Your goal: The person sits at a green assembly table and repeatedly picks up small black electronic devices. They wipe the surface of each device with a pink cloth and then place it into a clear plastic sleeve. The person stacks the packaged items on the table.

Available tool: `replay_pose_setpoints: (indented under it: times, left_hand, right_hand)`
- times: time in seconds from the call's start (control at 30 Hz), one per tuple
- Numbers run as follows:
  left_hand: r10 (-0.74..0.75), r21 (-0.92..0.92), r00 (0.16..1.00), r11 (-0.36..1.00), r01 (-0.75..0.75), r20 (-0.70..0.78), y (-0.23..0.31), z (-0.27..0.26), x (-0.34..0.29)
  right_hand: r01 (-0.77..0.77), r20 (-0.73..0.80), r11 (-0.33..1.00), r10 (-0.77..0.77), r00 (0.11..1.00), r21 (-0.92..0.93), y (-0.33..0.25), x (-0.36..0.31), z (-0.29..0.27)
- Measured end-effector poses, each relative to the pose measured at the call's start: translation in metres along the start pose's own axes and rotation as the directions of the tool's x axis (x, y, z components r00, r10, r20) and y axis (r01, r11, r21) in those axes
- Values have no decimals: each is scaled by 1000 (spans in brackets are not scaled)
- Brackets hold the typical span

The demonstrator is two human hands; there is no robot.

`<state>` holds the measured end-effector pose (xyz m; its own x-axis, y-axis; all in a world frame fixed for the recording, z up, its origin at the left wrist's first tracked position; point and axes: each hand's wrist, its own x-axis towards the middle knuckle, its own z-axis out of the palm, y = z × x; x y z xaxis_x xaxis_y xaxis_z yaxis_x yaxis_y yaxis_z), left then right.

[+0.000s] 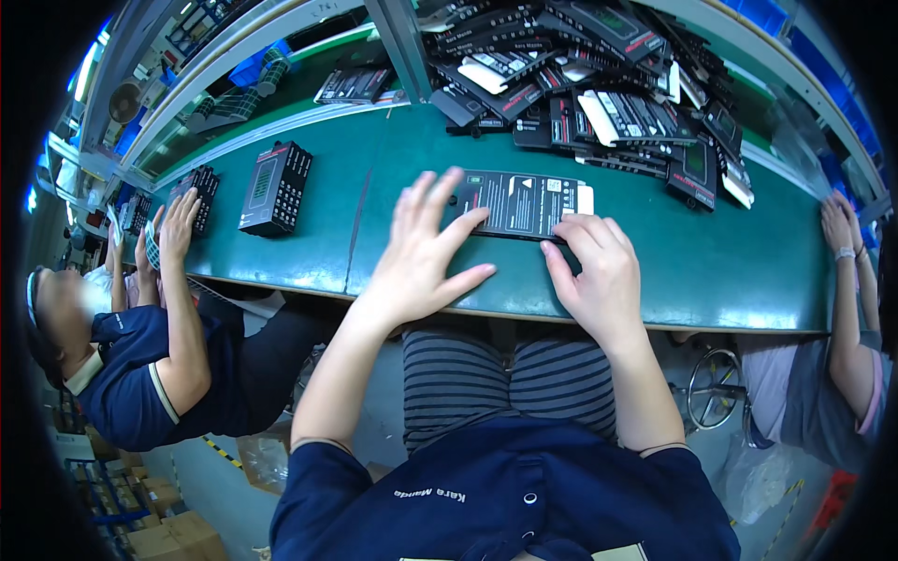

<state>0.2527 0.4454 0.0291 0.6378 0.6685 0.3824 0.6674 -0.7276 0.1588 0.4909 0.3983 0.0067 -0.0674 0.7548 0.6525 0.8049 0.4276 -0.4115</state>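
A flat, folded black carton (517, 203) with white print and a pale end flap lies on the green table in front of me. My left hand (421, 248) is over its left end, fingers spread and slightly blurred, with a fingertip near its left edge. At the near right corner, my right hand (599, 266) has its fingers bent over the carton's edge and the thumb close beneath, in a loose pinch. Beyond both hands rises a large heap of flat black cartons (552, 84). To the left, an erected black box (275, 188) stands on the table.
Left of me a co-worker (140, 355) reaches toward more black boxes (192, 182); another person's hands (842, 229) rest at the table's right end. A metal frame post (398, 51) rises behind the table (449, 299). Several flat cartons (354, 84) lie beyond the frame.
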Motion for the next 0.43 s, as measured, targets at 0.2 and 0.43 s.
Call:
replay_pose_setpoints:
  times: [0.2, 0.43]
  left_hand:
    - [37, 42, 988, 998, -44, 148, -4, -9, 56]
    - [-27, -342, 675, 877, -338, -737, 19, -118, 125]
  right_hand:
    - [-62, -24, 986, 67, 997, 155, 4, 7, -10]
    - [243, -325, 965, -198, 925, 103, 4, 91, -78]
